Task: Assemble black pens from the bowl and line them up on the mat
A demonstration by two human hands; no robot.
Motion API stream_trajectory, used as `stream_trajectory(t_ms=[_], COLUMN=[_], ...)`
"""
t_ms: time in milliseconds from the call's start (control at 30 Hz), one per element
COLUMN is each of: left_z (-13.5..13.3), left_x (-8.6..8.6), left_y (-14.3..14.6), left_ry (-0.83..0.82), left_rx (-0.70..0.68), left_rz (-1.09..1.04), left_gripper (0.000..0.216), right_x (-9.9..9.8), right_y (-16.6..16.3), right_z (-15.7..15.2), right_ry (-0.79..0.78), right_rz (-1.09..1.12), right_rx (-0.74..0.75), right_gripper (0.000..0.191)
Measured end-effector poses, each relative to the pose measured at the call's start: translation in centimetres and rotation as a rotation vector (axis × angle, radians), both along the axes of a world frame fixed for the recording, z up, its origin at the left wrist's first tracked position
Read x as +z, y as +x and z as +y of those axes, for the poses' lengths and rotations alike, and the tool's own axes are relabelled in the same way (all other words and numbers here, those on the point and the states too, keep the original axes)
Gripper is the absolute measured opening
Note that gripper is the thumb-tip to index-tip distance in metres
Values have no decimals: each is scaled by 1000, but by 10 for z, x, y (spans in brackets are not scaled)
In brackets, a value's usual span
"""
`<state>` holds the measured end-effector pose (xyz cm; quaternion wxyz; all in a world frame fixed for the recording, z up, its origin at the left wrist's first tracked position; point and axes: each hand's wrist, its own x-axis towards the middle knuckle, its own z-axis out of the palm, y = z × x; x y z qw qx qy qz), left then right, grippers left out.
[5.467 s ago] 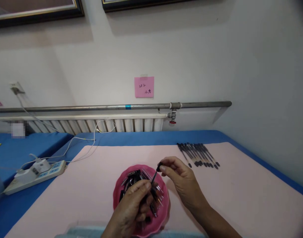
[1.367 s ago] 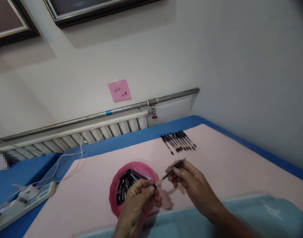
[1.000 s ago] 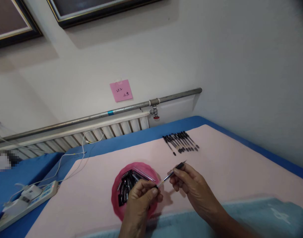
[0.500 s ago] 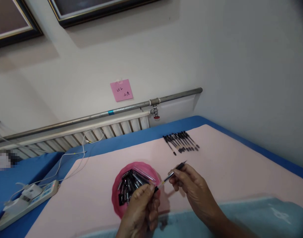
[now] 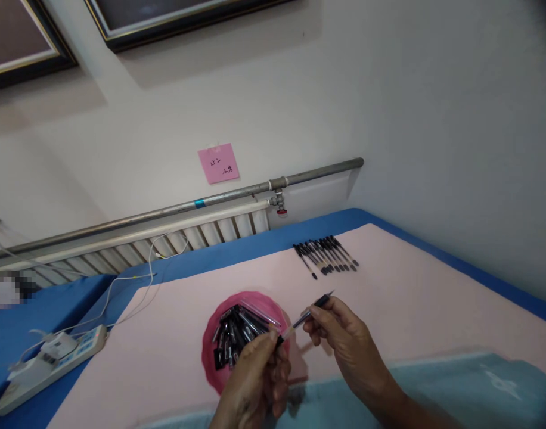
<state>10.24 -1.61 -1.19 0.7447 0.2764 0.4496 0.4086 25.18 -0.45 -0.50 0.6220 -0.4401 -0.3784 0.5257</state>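
Note:
A pen with a clear barrel and black grip (image 5: 303, 317) slants between my two hands above the table, its bare tip pointing up and to the right. My right hand (image 5: 344, 336) pinches it by the barrel near the grip. At its lower rear end, my left hand (image 5: 255, 375) is closed on a small black end piece; the fingers partly hide it, so I cannot tell how far it sits on the barrel. Just behind my left hand stands a pink bowl (image 5: 207, 351) holding black pen parts and clear tubes.
Several pens (image 5: 327, 255) lie side by side at the back of the pink table cover (image 5: 411, 286). A power strip (image 5: 83, 351) with plugs and white cables lies on the left. Behind the table are a radiator (image 5: 210, 234) and a pipe (image 5: 166, 210). Light blue cloth (image 5: 434, 387) is at the front.
The pen has slid slightly down and left towards my left hand, and my right hand has moved a little with it. The yellowish spot near its rear end has gone from sight.

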Motion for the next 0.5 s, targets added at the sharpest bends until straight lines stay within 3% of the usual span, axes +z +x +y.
stream_trajectory(t_ms=[200,367,500], left_z=[2,1,2], left_x=[-1,3,-1], left_y=[-1,0,-1], left_ry=[140,-11,74], left_rx=[69,0,6], left_rz=[-9,20,3], left_gripper=[37,45,42], right_x=[-2,-2,-2], right_y=[-1,-1,-2], right_z=[1,1,2], right_ry=[-5,-18,-59], right_rz=[4,18,61], right_rx=[8,12,25], right_gripper=[24,23,23])
